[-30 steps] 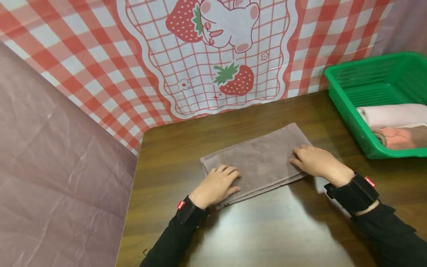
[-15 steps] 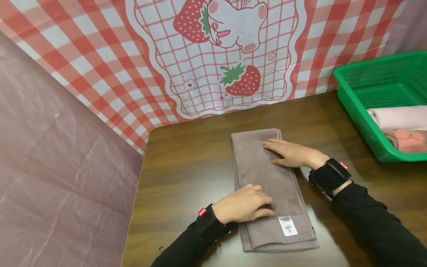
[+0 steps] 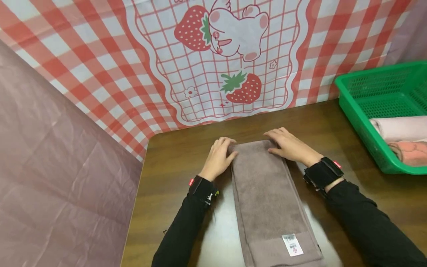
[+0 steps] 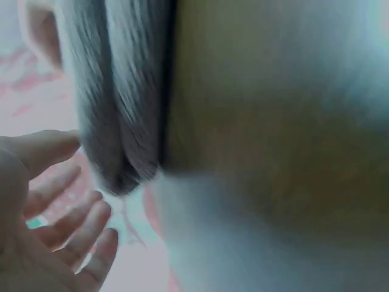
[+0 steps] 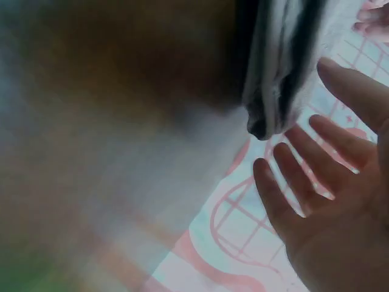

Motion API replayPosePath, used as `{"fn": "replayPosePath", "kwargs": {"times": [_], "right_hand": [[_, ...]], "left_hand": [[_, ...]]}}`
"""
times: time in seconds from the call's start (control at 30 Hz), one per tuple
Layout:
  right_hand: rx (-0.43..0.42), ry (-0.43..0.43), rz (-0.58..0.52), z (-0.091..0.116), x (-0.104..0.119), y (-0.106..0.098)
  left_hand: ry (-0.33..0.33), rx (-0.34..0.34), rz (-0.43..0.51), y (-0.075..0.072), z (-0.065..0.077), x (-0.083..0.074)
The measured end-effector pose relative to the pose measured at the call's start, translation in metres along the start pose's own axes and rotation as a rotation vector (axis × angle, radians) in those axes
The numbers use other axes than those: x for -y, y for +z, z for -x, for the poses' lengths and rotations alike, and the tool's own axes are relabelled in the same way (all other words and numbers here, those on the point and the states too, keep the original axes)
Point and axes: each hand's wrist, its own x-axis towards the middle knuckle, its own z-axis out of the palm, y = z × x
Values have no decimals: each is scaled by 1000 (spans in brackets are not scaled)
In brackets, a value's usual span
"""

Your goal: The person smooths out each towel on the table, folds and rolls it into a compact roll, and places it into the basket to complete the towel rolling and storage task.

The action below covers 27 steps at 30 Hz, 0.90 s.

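Note:
A folded mauve-brown towel lies lengthwise on the wooden table, a white label on its near end. At its far left corner is my left hand, fingers spread loosely and the thumb at the edge. My right hand is at the far right corner, its thumb over the towel and its fingers beyond the far edge. In the left wrist view the fingers are extended beside the layered towel edge. The right wrist view likewise has straight fingers beside the stacked layers.
On the right stands a green plastic basket with a rolled pale pink towel and a coral and brown roll inside. A red-checked strawberry cloth hangs behind the wooden table. Mauve fabric hangs at the left.
The towel has turned from lying crosswise to lengthwise, its labelled end nearer me. My left hand has moved up to the far left corner, my right to the far right corner.

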Motion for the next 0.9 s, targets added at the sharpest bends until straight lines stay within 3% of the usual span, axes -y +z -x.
{"fn": "replayPosePath", "kwargs": {"times": [0.13,0.23,0.3,0.5,0.63,0.77,0.9], "right_hand": [[78,76,-11,-9,-3,4],[111,108,-15,-13,-4,5],[109,93,15,-13,-4,5],[17,-64,151,-14,-4,5],[-28,-159,214,-10,0,3],[-23,-219,258,0,1,7],[22,-238,280,11,4,7]], "left_hand": [[-109,124,87,3,-11,14],[-118,200,132,4,-15,16],[-90,203,124,5,-17,15],[59,79,65,3,-19,15],[174,46,10,-2,-14,12],[261,80,-78,-4,-3,10],[284,164,-122,-7,9,7]]}}
